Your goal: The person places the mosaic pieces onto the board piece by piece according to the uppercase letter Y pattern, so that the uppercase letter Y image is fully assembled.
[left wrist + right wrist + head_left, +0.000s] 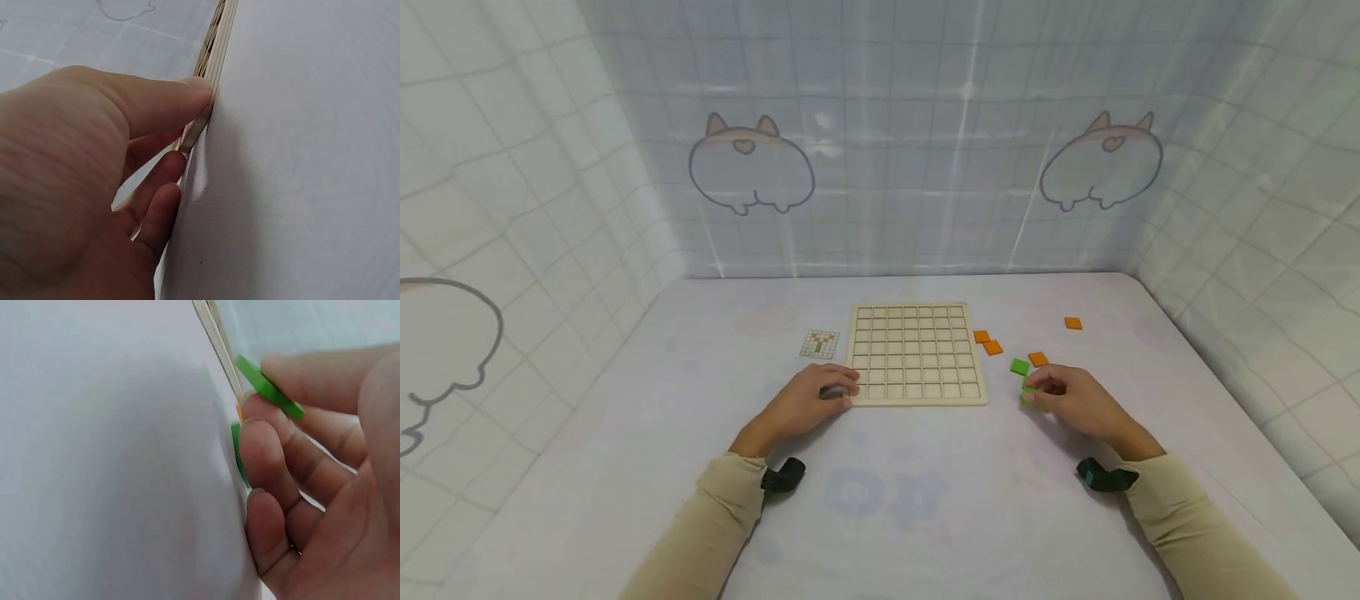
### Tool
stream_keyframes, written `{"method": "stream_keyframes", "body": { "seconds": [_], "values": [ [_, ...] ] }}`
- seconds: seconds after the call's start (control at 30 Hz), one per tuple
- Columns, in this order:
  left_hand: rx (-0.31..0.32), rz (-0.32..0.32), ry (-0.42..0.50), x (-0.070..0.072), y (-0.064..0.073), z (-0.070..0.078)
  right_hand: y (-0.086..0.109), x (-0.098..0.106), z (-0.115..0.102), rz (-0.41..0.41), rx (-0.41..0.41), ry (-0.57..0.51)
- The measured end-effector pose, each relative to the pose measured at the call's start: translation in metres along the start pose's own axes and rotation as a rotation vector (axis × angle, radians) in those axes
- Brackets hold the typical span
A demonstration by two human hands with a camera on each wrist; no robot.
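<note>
A pale wooden grid board [917, 354] lies flat, its square compartments bare. At its near left corner, my left hand [808, 398] holds the edge; in the left wrist view the thumb [165, 103] lies on the board's rim [215, 59] with fingers bent beside the corner. To the right of the board, my right hand [1078, 402] pinches a small green square tile [269, 387] between thumb and fingers, tilted off the table. Another green tile [239, 453] lies on the cloth behind the fingertips. One more green tile [1019, 366] sits just beyond this hand.
Between the board and right hand lie orange tiles [993, 347], two of them touching. Another orange tile [1037, 359] is near the hand, and one orange tile [1072, 323] lies farther back. A pattern card [819, 343] rests left of the board. White cloth [880, 533] covers the table.
</note>
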State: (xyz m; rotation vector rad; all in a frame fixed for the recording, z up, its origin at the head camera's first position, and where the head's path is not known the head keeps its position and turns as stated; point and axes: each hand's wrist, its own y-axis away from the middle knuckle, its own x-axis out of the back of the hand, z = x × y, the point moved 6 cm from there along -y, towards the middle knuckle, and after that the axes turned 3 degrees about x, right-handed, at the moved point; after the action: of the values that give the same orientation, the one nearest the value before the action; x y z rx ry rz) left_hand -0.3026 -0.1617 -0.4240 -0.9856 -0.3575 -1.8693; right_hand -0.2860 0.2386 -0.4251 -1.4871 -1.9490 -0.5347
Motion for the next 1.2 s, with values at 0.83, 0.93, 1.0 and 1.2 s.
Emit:
{"method": "stream_keyframes", "body": {
  "seconds": [0.83,0.93,1.0,1.2],
  "values": [
    [0.077,-0.041,0.012,0.0,0.006,-0.005,-0.029,-0.02,-0.025,-0.023,-0.058,-0.182],
    [0.075,-0.038,0.009,0.0,0.005,-0.004,-0.035,-0.024,-0.03,-0.012,-0.062,-0.217],
    [0.074,-0.039,0.006,0.0,0.004,-0.005,-0.04,-0.028,-0.033,-0.009,-0.06,-0.238],
    [0.057,-0.047,0.011,-0.002,0.001,-0.003,-0.054,-0.046,-0.044,-0.035,-0.041,-0.31]
  ]
}}
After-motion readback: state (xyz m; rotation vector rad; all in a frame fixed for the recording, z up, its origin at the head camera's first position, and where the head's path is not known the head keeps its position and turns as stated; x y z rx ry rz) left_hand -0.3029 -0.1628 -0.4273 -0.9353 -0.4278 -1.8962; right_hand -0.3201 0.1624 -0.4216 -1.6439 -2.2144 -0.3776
